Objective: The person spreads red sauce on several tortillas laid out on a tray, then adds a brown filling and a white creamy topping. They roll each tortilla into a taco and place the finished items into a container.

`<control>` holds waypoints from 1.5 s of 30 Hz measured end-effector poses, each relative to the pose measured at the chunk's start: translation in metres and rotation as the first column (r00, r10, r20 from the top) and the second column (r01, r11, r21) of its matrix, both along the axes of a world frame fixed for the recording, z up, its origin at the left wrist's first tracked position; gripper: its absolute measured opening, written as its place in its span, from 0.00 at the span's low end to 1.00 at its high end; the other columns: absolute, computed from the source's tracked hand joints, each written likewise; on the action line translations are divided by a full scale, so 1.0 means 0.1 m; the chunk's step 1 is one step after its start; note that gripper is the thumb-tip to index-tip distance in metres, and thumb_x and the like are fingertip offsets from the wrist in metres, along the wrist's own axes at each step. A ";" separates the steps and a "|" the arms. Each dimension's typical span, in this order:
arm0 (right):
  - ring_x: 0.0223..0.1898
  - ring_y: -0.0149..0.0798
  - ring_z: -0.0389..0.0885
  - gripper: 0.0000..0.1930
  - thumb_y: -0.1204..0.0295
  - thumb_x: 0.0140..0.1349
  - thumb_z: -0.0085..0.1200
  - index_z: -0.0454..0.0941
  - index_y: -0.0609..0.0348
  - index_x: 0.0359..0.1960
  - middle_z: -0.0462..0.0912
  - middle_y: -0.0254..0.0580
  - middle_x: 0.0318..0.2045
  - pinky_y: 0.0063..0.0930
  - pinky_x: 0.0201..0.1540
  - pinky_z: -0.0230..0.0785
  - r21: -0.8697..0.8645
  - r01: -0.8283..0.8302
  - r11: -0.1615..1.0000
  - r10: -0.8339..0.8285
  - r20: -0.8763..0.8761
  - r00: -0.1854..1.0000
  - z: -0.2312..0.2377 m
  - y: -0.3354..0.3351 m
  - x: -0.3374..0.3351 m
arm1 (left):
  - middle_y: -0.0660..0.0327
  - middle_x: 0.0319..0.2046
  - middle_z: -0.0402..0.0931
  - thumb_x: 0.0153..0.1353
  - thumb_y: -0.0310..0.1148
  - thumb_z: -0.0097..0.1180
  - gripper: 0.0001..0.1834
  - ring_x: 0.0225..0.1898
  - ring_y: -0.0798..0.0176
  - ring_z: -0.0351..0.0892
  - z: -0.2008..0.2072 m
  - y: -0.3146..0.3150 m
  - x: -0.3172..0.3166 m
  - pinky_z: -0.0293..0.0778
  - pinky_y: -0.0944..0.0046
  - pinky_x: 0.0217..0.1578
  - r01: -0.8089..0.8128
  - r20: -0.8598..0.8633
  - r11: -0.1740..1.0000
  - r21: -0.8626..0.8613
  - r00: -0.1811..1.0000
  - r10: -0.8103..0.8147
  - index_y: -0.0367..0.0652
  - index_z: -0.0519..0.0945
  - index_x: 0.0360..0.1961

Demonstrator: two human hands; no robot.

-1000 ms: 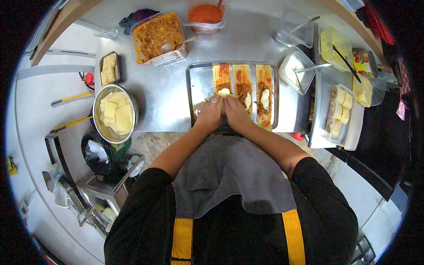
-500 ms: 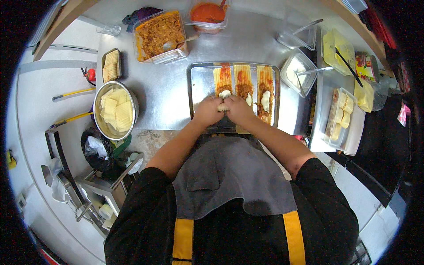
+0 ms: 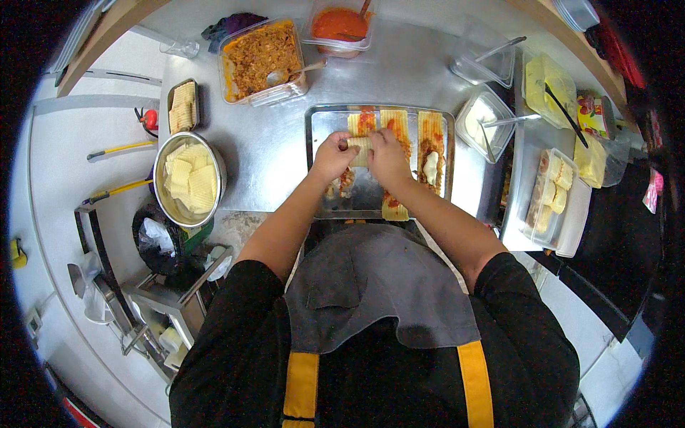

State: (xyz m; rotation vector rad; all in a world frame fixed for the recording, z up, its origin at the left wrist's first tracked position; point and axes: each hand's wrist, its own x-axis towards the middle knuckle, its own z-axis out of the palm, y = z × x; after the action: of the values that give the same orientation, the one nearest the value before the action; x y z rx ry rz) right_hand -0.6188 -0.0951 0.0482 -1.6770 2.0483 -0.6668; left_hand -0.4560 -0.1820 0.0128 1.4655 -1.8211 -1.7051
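My left hand [image 3: 331, 158] and my right hand [image 3: 389, 160] pinch the two ends of a partly rolled ridged lasagna sheet [image 3: 361, 153] over a metal tray [image 3: 327, 123]. The sheet's flat far end [image 3: 362, 123], smeared with red sauce, stretches away beyond my fingers. A second lasagna sheet [image 3: 394, 208] with sauce lies partly hidden under my right hand. To its right, a third lasagna sheet [image 3: 430, 128] carries sauce, meat filling and a white dollop [image 3: 430, 167]. Filling scraps [image 3: 344, 187] rest on the tray beside my left wrist.
Behind the tray stand a tub of meat filling [image 3: 260, 60] and a tub of red sauce [image 3: 341, 25]. A steel bowl of pasta sheets [image 3: 161, 192] is at left. White cream [image 3: 481, 118] fills a tub at right, near a container of rolls [image 3: 553, 187].
Both hands have moved away from me along the tray, rolling the left sheet further up. Less of its flat sauced end shows, and scraps now show behind the roll.
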 end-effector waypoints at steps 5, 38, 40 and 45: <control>0.73 0.70 0.62 0.29 0.77 0.66 0.48 0.65 0.76 0.69 0.62 0.71 0.71 0.56 0.74 0.60 0.050 -0.231 0.972 0.231 -0.410 0.882 -0.13 0.18 0.13 | 0.56 0.42 0.85 0.70 0.40 0.63 0.24 0.39 0.63 0.84 0.17 0.03 -0.03 0.80 0.63 0.41 -0.142 0.043 0.988 0.067 0.989 0.140 0.34 0.78 0.59; 0.58 0.60 0.81 0.17 0.74 0.65 0.52 0.76 0.68 0.54 0.80 0.61 0.56 0.48 0.58 0.78 0.391 -0.296 0.871 0.377 -0.147 0.915 -0.03 0.04 0.23 | 0.42 0.56 0.79 0.53 0.32 0.65 0.30 0.60 0.42 0.79 0.30 0.36 0.17 0.74 0.47 0.62 0.547 0.512 0.710 -0.444 0.805 -0.301 0.35 0.77 0.58; 0.54 0.61 0.82 0.18 0.73 0.62 0.56 0.76 0.66 0.53 0.81 0.61 0.52 0.50 0.56 0.78 0.362 -0.295 0.884 0.334 -0.046 0.942 0.03 0.04 0.17 | 0.44 0.52 0.82 0.52 0.31 0.65 0.27 0.56 0.43 0.81 0.44 0.32 0.21 0.76 0.48 0.60 0.515 0.465 0.771 -0.374 0.824 -0.325 0.37 0.80 0.56; 0.51 0.64 0.84 0.26 0.71 0.58 0.62 0.74 0.66 0.59 0.83 0.66 0.49 0.51 0.55 0.78 0.193 -0.175 0.965 0.151 0.137 0.979 0.05 -0.04 0.06 | 0.46 0.46 0.86 0.56 0.33 0.64 0.27 0.53 0.49 0.85 0.65 0.19 0.25 0.79 0.55 0.55 0.214 0.256 0.968 -0.128 0.950 -0.176 0.41 0.81 0.59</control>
State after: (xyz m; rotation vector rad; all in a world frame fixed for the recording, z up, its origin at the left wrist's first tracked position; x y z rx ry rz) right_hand -0.6125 -0.0986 0.0534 -1.6233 1.8046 -0.4733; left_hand -0.4308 -0.1627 0.0777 1.5291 -2.2407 -1.4776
